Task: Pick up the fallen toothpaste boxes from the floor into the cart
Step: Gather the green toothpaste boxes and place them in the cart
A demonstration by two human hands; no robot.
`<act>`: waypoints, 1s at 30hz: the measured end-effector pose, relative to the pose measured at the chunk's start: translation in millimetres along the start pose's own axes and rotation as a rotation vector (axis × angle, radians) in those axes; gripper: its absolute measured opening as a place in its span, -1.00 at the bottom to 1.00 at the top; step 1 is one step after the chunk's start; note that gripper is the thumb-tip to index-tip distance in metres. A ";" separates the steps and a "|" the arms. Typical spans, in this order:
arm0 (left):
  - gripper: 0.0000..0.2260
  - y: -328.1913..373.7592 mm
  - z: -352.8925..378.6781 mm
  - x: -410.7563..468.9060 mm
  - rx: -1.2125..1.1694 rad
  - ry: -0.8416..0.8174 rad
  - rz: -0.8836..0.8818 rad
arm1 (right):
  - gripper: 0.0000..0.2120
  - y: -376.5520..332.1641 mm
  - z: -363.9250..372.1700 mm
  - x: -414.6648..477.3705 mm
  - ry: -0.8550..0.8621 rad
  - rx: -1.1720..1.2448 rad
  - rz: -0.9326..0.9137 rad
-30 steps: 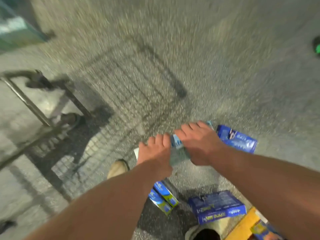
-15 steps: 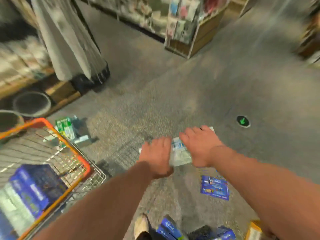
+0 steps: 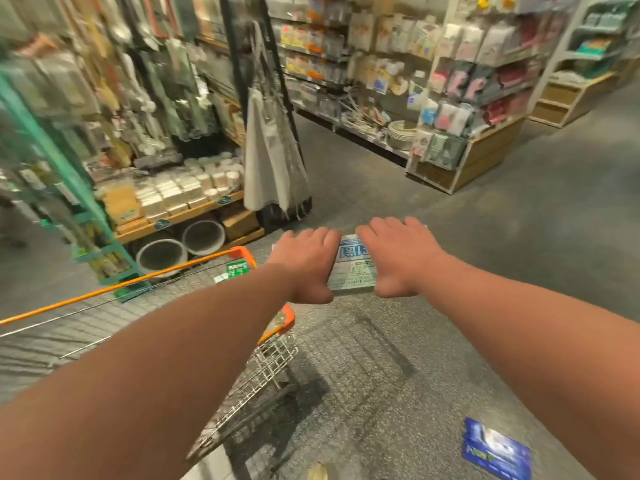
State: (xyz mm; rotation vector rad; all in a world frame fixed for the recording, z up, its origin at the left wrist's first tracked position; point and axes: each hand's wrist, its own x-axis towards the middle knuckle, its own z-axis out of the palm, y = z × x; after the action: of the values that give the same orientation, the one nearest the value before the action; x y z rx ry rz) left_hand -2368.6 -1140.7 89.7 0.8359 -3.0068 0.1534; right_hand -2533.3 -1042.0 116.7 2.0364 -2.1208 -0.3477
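Observation:
A pale blue-and-white toothpaste box [image 3: 353, 266] is held up in the air between both hands. My left hand [image 3: 306, 266] grips its left end and my right hand [image 3: 398, 258] grips its right end. The box hangs just right of the front corner of the wire cart [image 3: 270, 358], whose rim is orange. A green box [image 3: 235, 270] lies beyond the cart's far rim. A dark blue toothpaste box [image 3: 497, 452] lies flat on the floor at the lower right.
Store shelves [image 3: 450, 98] full of goods line the back. A wooden low shelf with round basins [image 3: 202, 237] stands at the left, and white cloth [image 3: 270, 161] hangs on a black rack. Grey speckled floor [image 3: 519, 237] stretches to the right.
My hands have lifted the pale box from floor level up beside the cart. The view has tilted up from the floor to the shelves, and the other floor boxes have dropped out of sight.

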 end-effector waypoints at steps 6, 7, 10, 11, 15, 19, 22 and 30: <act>-0.20 -87.9 -1.4 -45.5 0.090 -0.014 -0.042 | -0.25 -79.6 -18.0 53.6 0.074 0.055 -0.035; -0.21 -103.1 2.8 -48.1 0.098 -0.026 -0.043 | -0.23 -91.3 -17.0 64.0 0.070 0.065 -0.027; -0.22 -149.6 17.7 -49.8 0.098 -0.066 -0.031 | -0.19 -126.8 -8.3 99.4 0.063 0.091 0.002; -0.22 -168.0 24.7 -48.4 0.088 -0.089 -0.021 | -0.18 -140.4 -4.0 114.5 0.059 0.103 0.020; -0.18 -243.5 60.1 -41.6 0.050 -0.179 0.006 | -0.20 -196.2 13.4 175.9 -0.011 0.157 0.093; -0.20 -308.2 102.8 -33.0 0.034 -0.220 0.082 | -0.18 -245.4 35.6 227.3 -0.081 0.221 0.186; -0.21 -340.7 137.5 -22.9 0.068 -0.285 0.160 | -0.25 -277.2 61.3 254.1 -0.134 0.275 0.281; -0.21 -363.3 264.7 5.9 0.110 -0.378 0.268 | -0.69 -322.1 186.0 299.2 0.001 0.295 0.470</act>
State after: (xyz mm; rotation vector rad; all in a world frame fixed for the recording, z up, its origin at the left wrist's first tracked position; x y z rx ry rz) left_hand -2183.7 -1479.5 -140.7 0.5107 -3.4884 0.1838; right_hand -2292.5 -1343.7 -164.1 1.5760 -2.6835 0.0393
